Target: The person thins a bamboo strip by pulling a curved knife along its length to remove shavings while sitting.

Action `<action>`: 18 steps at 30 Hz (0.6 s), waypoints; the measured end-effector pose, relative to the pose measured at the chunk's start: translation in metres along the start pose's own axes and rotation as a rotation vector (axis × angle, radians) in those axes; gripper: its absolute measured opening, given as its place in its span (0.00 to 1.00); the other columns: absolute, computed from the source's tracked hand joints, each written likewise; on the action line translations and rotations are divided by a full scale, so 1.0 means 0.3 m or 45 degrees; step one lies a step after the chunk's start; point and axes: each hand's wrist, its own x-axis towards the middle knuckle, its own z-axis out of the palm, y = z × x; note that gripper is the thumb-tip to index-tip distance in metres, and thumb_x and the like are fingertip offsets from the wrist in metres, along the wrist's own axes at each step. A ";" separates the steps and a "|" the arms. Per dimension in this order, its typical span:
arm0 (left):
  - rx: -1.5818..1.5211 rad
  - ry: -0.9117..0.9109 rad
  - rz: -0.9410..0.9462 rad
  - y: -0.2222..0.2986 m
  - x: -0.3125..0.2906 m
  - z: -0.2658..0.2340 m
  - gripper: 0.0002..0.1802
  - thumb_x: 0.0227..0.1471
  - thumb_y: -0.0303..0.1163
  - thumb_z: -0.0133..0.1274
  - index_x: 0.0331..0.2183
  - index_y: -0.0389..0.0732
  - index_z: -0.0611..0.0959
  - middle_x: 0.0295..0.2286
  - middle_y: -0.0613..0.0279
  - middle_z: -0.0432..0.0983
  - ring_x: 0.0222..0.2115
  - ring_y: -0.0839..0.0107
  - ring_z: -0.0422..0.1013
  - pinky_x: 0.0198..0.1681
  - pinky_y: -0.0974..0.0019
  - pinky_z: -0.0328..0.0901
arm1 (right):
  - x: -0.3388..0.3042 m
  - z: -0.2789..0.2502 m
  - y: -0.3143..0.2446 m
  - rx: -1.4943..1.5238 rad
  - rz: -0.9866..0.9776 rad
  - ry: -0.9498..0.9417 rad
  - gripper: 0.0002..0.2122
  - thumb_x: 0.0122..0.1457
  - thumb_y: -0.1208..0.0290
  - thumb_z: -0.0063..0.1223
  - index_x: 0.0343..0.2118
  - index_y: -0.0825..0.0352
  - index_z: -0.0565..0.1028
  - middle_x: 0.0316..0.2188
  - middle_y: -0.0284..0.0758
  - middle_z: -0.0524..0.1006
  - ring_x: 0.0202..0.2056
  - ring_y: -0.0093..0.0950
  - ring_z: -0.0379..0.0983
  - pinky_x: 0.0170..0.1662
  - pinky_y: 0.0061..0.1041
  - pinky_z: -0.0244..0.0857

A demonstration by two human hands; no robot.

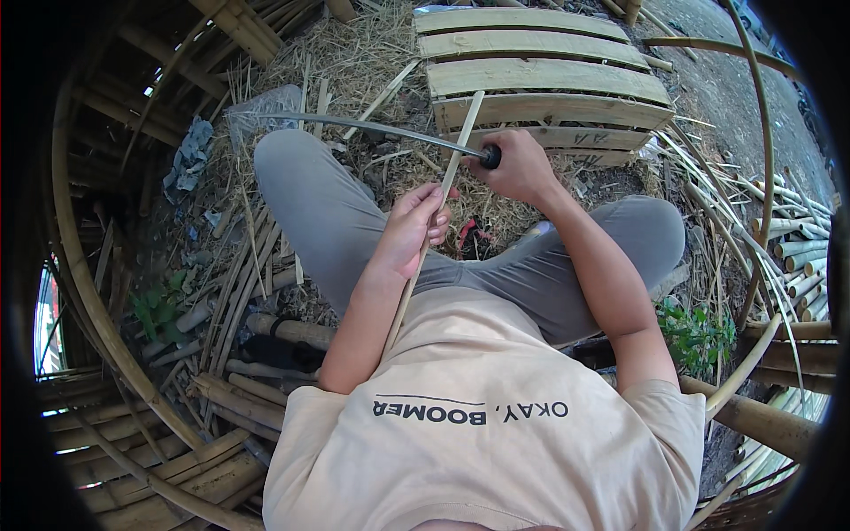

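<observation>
Gripping the thin pale bamboo strip point(443, 190) in my left hand point(413, 228), right hand point(521, 166) clamped on the long curved grey blade point(372, 129) (handle hidden), I'd shave shallowly, away from my fingers.

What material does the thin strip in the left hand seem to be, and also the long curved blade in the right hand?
The strip in the left hand looks like split bamboo: pale yellow, straight, matte, like the canes around. The blade held by the right hand seems bare metal, grey with a dull sheen; its handle looks dark, mostly hidden.

Smooth metal blade point(354, 126) – pale, matt bamboo strip point(460, 133).
</observation>
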 end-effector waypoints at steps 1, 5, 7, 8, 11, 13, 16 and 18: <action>0.016 0.011 0.004 -0.004 0.000 0.002 0.11 0.66 0.33 0.43 0.42 0.36 0.75 0.19 0.74 0.61 0.15 0.86 0.54 0.18 0.80 0.52 | -0.004 0.002 -0.006 -0.033 0.003 0.004 0.13 0.47 0.59 0.65 0.29 0.65 0.83 0.21 0.44 0.78 0.28 0.44 0.78 0.35 0.39 0.71; 0.040 0.003 0.017 -0.021 -0.001 -0.008 0.11 0.66 0.32 0.43 0.43 0.36 0.75 0.19 0.74 0.61 0.15 0.86 0.54 0.18 0.80 0.52 | -0.004 0.008 0.025 -0.173 -0.067 0.166 0.11 0.46 0.62 0.63 0.25 0.66 0.80 0.19 0.44 0.76 0.26 0.45 0.75 0.32 0.40 0.70; 0.032 0.005 0.011 -0.025 0.000 -0.010 0.11 0.66 0.32 0.43 0.43 0.36 0.75 0.19 0.74 0.61 0.15 0.86 0.54 0.18 0.80 0.52 | 0.011 0.001 0.057 -0.249 -0.022 0.204 0.13 0.45 0.60 0.64 0.28 0.65 0.81 0.22 0.44 0.78 0.29 0.45 0.77 0.36 0.41 0.71; 0.019 0.012 0.008 -0.025 0.000 -0.011 0.11 0.65 0.32 0.43 0.43 0.36 0.75 0.19 0.74 0.61 0.15 0.86 0.54 0.18 0.80 0.52 | 0.022 -0.004 0.074 -0.326 0.018 0.237 0.14 0.44 0.58 0.65 0.31 0.63 0.83 0.25 0.44 0.80 0.33 0.45 0.78 0.39 0.42 0.72; -0.010 0.000 0.009 -0.016 0.000 -0.015 0.10 0.65 0.32 0.43 0.42 0.36 0.75 0.18 0.74 0.61 0.15 0.87 0.54 0.18 0.80 0.52 | 0.050 -0.021 0.124 -0.268 0.133 0.277 0.14 0.45 0.59 0.64 0.31 0.63 0.83 0.26 0.46 0.80 0.33 0.46 0.78 0.39 0.42 0.72; -0.032 -0.008 0.010 -0.007 -0.004 -0.018 0.10 0.65 0.32 0.43 0.42 0.36 0.75 0.18 0.74 0.61 0.15 0.87 0.54 0.18 0.80 0.52 | 0.053 -0.062 0.117 -0.272 0.191 0.311 0.13 0.47 0.58 0.63 0.31 0.63 0.83 0.26 0.46 0.80 0.33 0.46 0.78 0.39 0.43 0.72; -0.057 -0.024 0.012 0.007 -0.010 -0.018 0.10 0.65 0.32 0.43 0.42 0.36 0.75 0.18 0.74 0.61 0.15 0.87 0.54 0.18 0.80 0.52 | 0.049 -0.102 0.123 -0.289 0.283 0.400 0.13 0.49 0.58 0.62 0.31 0.63 0.82 0.26 0.46 0.80 0.32 0.47 0.78 0.38 0.43 0.72; -0.064 -0.032 0.014 0.012 -0.011 -0.017 0.10 0.65 0.32 0.43 0.42 0.36 0.75 0.18 0.74 0.61 0.15 0.87 0.54 0.18 0.80 0.52 | 0.047 -0.119 0.134 -0.287 0.350 0.431 0.15 0.51 0.55 0.62 0.31 0.63 0.82 0.26 0.44 0.80 0.32 0.47 0.78 0.37 0.43 0.71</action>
